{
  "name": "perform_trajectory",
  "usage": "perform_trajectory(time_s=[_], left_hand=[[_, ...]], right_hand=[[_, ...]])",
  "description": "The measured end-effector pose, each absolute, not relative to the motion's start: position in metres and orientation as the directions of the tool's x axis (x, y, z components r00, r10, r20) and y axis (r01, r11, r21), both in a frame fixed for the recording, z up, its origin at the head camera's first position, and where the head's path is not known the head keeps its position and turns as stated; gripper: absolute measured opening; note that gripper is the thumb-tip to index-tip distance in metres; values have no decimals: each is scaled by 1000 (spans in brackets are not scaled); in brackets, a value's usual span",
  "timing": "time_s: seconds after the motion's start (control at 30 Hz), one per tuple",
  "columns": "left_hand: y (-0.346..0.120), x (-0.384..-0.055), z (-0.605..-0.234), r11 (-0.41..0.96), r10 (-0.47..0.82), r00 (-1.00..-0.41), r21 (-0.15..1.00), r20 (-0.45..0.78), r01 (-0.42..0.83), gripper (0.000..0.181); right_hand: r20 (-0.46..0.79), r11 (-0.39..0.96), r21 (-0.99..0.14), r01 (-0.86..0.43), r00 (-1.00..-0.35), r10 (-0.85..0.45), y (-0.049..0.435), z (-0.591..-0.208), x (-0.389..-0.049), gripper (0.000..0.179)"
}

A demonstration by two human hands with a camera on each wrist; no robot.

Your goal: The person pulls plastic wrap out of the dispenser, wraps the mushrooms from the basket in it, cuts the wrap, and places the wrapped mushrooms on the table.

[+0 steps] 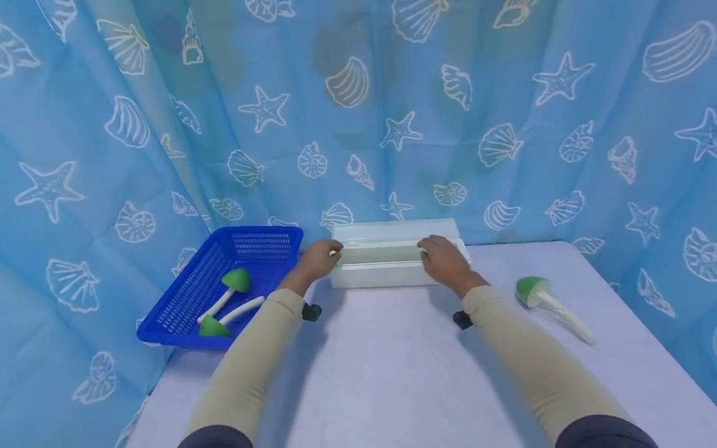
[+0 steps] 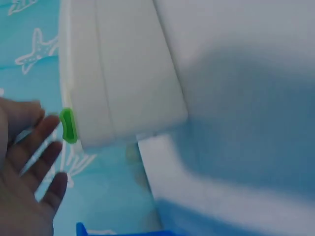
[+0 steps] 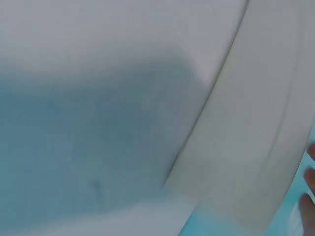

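Note:
A long white box (image 1: 386, 275) resembling a plastic wrap dispenser stands at the back of the table, its translucent lid (image 1: 394, 230) raised. At its left end is my left hand (image 1: 318, 260), with fingers spread and thumb and index tips close together beside a green tab (image 2: 69, 126). My right hand (image 1: 445, 261) has its fingertips over the box's top toward the right end; the right wrist view catches only a few fingertips (image 3: 307, 206) at its edge. I cannot tell whether the right fingers pinch anything.
To the left, a blue plastic basket (image 1: 179, 295) contains two green-capped toy mushrooms (image 1: 235, 280). Another toy mushroom (image 1: 551, 302), seemingly in clear film, lies on the white table (image 1: 392, 373) at right. A blue shell-patterned curtain (image 1: 392, 168) hangs behind.

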State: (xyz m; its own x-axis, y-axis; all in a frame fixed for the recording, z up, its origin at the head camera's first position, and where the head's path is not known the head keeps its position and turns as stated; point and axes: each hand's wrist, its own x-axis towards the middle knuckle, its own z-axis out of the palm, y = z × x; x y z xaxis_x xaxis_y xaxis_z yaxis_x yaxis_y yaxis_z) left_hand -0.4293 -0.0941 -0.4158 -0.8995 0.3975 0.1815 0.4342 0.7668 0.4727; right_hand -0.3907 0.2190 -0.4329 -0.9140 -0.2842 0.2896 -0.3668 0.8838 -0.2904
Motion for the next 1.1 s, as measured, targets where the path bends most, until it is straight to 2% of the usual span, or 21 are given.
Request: perform_trajectory(time_s=[0.07,0.2,0.3,0.4,0.57,0.67,0.77,0.93,1.1], left_hand=[[-94,-431,-413,761,476,-871,441,117,475,31],[-92,-433,-413,769,545,-839,399,2,500,34],[-86,-435,-417,761,561,-828,403,-14,509,30],[-81,-436,-422,744,536,-844,465,11,479,24],[-75,-439,-426,747,444,-894,531,49,400,20],[-71,-441,-428,769,401,-914,519,63,374,19],[-67,-443,-432,795,385,-918,470,97,383,19],[-58,-447,-432,803,423,-898,409,119,433,19],[-49,-455,-422,787,503,-864,431,-34,441,27]], right_hand=[[194,899,-281,-336,-937,-290,250,-429,-391,34],[50,866,-402,-298,-951,-304,284,-426,-397,37],[25,830,-495,-256,-959,-282,291,-426,-402,35],[33,814,-539,-218,-971,-238,290,-427,-405,33],[132,848,-473,-240,-971,-201,284,-431,-408,28],[212,888,-380,-257,-959,-186,281,-436,-409,27],[235,916,-337,-219,-961,-143,281,-440,-412,29],[197,900,-366,-239,-964,-176,284,-439,-417,27],[54,865,-443,-238,-970,-239,284,-427,-421,33]])
